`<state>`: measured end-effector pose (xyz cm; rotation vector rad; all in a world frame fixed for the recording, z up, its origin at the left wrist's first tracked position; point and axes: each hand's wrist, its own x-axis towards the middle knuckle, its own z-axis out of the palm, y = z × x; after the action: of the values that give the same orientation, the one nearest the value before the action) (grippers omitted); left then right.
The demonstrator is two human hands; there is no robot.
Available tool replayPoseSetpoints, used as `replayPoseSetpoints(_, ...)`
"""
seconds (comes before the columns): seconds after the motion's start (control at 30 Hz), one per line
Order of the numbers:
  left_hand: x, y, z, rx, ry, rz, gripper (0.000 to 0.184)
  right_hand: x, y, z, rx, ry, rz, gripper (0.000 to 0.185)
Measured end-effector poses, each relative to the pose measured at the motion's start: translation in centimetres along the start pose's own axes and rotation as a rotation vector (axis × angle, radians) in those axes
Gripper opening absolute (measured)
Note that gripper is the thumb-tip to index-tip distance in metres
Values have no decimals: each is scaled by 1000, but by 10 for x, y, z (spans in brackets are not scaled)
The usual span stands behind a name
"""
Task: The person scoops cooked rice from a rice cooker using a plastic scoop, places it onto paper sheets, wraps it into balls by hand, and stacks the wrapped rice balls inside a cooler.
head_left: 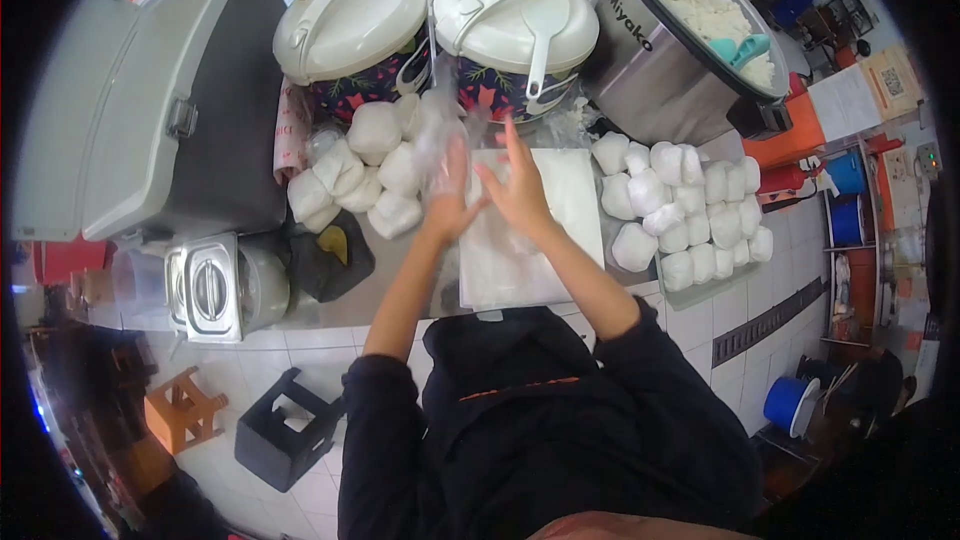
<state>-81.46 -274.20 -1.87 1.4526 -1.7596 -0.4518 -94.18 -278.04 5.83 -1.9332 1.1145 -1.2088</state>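
My left hand (451, 188) is raised over the left edge of a stack of white paper sheets (560, 240). Thin clear plastic (440, 130) surrounds its fingers, and blur hides whether it is a glove or a bag and how the fingers are set. My right hand (515, 190) hovers above the same sheets, bare, fingers apart and pointing away from me, with the wrists close together. Left of the sheets lies a pile of white wrapped bundles (375, 130). More white bundles (650, 190) stand in rows on a tray (690, 288) at the right.
Two lidded rice cookers with floral sides (350, 25) stand behind, a white rice paddle (545, 25) on one lid. A large steel cooker (650, 70) holds rice and a teal scoop (740, 50). An open grey cool box (220, 110) and metal-lidded container (212, 285) are left.
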Motion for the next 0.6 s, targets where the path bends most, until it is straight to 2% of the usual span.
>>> replayPoseSetpoints(0.03, 23, -5, -1, -48, 73, -46, 87, -15, -6, -18, 36, -47, 63, 46)
replayPoseSetpoints(0.07, 46, -9, -3, -94, 146, -94, 85, -34, -2, -35, 64, -179, 119, 44)
replayPoseSetpoints(0.13, 88, -37, 11, -383, 320, -290, 75, -69, -1, -74, 80, -493, 288, 37)
replayPoseSetpoints(0.2, 123, -48, -1, -650, 365, -419, 78, -111, 16, -103, 232, -801, 685, 33)
replayPoseSetpoints(0.27, 153, -44, -28, -864, 246, -455, 83, -151, 26, -131, 238, -959, 609, 34)
replayPoseSetpoints(0.33, 174, -43, -45, -963, 144, -479, 89, -201, 44, -146, 224, -1016, 633, 42)
replayPoseSetpoints(0.37, 182, -52, -42, -878, 136, -437, 90, -220, 54, -150, 216, -1045, 644, 47)
replayPoseSetpoints(0.47, 176, -47, -40, -742, 94, -503, 85, -254, 74, -162, 280, -1030, 863, 58)
replayPoseSetpoints(0.5, 167, -44, -38, -665, 73, -539, 84, -256, 83, -169, 70, -1174, 874, 64)
replayPoseSetpoints(0.6, 118, -26, -39, -356, -135, -716, 80, -231, 81, -176, -457, -1346, 783, 52)
